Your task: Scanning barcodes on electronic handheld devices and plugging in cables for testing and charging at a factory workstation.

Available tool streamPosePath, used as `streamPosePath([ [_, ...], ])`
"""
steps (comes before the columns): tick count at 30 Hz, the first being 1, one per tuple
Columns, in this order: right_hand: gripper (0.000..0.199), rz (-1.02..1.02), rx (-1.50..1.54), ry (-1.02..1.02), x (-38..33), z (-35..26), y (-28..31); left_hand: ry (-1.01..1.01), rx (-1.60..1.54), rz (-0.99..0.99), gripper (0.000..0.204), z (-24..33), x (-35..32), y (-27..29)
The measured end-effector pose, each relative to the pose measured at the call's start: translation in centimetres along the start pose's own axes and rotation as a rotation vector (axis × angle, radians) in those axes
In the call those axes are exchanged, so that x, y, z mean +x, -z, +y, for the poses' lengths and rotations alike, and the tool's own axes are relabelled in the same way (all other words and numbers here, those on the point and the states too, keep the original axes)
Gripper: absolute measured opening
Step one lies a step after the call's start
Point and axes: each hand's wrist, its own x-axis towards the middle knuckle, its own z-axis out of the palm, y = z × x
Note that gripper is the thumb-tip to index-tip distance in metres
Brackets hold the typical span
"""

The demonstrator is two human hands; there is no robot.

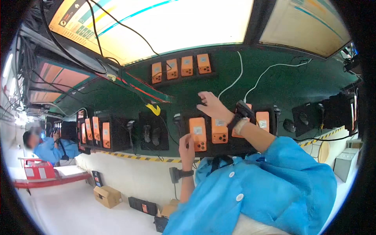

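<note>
Several orange smartphones lie back side up in a black tray (235,149) before me, with pale labels on their backs. My left hand (187,150) is at the left edge of the leftmost phone (199,135), its fingers loosely bent and apart; whether they touch it is unclear. Stretched over the phones, my right hand (214,107) has spread fingers above the green mat and holds nothing. Below it lies a second phone (220,135). My right forearm partly covers a third phone; another phone (263,121) shows right of my wrist. Each wrist wears a black device.
At the back, a row of orange phones (187,65) lies on a black tray under a large lit screen (176,27). White cables (239,72) cross the green mat (274,86). Barcode scanners (130,129) and more phones (106,133) are leftward, where a person (51,149) works.
</note>
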Motion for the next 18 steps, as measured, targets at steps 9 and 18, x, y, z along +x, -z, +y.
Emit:
streamPosePath([
  [9,0.092,0.523,-0.399,-0.869,16.8,14.5,2.2,0.122,-0.061,-0.082,0.023,-1.2,0.7,8.4],
  [18,0.051,0.312,0.23,-0.825,17.9,18.1,6.3,0.196,-0.014,-0.072,0.023,-4.2,1.8,13.1],
])
